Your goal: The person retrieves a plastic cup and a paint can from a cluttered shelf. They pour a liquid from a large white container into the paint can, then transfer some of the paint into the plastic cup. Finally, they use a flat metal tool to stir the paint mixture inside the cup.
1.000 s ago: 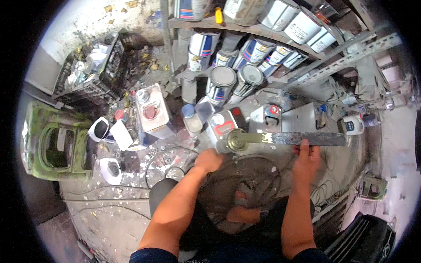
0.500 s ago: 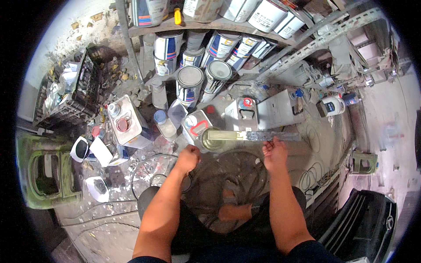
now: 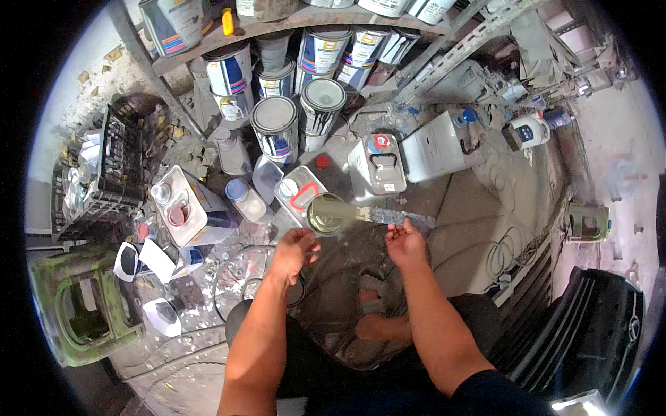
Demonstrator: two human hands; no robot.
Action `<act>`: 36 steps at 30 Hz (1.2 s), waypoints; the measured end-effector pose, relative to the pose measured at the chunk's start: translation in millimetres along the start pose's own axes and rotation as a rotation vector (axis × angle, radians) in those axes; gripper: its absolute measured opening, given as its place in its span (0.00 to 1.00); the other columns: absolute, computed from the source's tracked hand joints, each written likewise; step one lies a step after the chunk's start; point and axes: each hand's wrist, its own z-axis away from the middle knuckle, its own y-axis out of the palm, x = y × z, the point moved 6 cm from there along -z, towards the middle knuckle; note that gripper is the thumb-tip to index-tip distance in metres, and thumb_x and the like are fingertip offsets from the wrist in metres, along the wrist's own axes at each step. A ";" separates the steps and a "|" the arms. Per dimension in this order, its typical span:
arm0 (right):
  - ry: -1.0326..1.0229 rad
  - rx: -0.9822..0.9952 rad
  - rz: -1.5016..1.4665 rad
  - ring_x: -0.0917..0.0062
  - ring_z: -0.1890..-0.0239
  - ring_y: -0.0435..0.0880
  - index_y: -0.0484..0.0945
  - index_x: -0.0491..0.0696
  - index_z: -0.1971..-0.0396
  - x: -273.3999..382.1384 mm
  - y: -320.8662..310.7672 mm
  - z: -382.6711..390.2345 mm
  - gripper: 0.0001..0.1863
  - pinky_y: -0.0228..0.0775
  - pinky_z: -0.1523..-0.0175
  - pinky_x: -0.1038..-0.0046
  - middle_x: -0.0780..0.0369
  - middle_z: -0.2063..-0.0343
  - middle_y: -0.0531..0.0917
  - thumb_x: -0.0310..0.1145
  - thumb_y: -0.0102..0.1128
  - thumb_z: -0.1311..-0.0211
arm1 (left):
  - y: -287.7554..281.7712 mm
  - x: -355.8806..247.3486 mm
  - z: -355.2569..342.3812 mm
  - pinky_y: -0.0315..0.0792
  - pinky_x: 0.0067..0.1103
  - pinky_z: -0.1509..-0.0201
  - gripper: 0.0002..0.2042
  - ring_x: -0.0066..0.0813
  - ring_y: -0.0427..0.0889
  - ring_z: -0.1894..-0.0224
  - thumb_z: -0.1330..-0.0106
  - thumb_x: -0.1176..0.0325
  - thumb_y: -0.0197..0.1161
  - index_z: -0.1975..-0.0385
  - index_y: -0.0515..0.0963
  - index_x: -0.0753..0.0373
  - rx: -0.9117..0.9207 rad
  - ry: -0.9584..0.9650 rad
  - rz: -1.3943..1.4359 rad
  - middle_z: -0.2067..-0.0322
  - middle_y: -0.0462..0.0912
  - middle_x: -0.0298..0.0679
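Note:
My right hand (image 3: 406, 244) pinches a flat stirring stick (image 3: 402, 215), grey and paint-crusted near my fingers and pale at its blurred left end. That end reaches over a round container (image 3: 325, 225) with clear yellowish contents; whether it touches them I cannot tell. My left hand (image 3: 295, 255) is beside the container's near left edge, fingers curled. Anything in those fingers is hidden. Just behind the container stands a metal can with a red handle (image 3: 304, 196), and left of that a bottle with a blue cap (image 3: 248, 201).
Paint tins (image 3: 275, 125) stand ahead, below a loaded shelf (image 3: 277, 35). A large can (image 3: 191, 201), a black crate (image 3: 121, 152) and a green stool (image 3: 83, 305) are left. Two more cans, one a rectangular can (image 3: 374, 166), are ahead right. A black car grille (image 3: 590, 340) lies right.
My right hand and the stick have moved left, and the stick reaches farther over the container. The fingers of my left hand have loosened a little. The whole view has shifted slightly.

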 end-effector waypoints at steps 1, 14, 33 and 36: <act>0.013 0.008 -0.011 0.71 0.69 0.75 0.70 0.44 0.72 -2.3 -1.5 -1.1 0.11 0.69 0.66 0.72 0.62 0.75 0.73 0.36 0.53 0.33 | 0.9 0.0 -1.1 0.75 0.19 0.67 0.13 0.25 0.78 0.64 0.33 0.66 0.57 0.56 0.70 0.69 0.015 0.003 -0.008 0.66 0.77 0.39; 0.030 -0.026 -0.032 0.71 0.67 0.75 0.71 0.46 0.68 -15.1 -16.0 -15.7 0.08 0.68 0.65 0.72 0.62 0.71 0.74 0.36 0.54 0.35 | 6.0 6.8 -9.8 0.73 0.19 0.62 0.10 0.22 0.78 0.65 0.34 0.64 0.60 0.63 0.74 0.65 0.048 -0.051 -0.028 0.69 0.78 0.35; -0.135 -0.126 0.138 0.72 0.74 0.76 0.66 0.47 0.65 74.6 -45.3 -33.3 0.06 0.67 0.73 0.71 0.61 0.74 0.74 0.34 0.48 0.31 | 9.5 -2.1 -5.3 0.71 0.18 0.65 0.12 0.22 0.78 0.66 0.36 0.62 0.58 0.64 0.73 0.67 -0.027 -0.002 -0.165 0.70 0.80 0.36; -0.149 -0.076 0.096 0.73 0.75 0.76 0.66 0.48 0.65 82.6 -39.4 -30.6 0.07 0.67 0.72 0.71 0.62 0.74 0.74 0.35 0.50 0.32 | 7.3 -0.1 -3.9 0.71 0.18 0.64 0.12 0.23 0.79 0.66 0.36 0.62 0.58 0.63 0.74 0.66 -0.040 -0.016 -0.168 0.69 0.80 0.36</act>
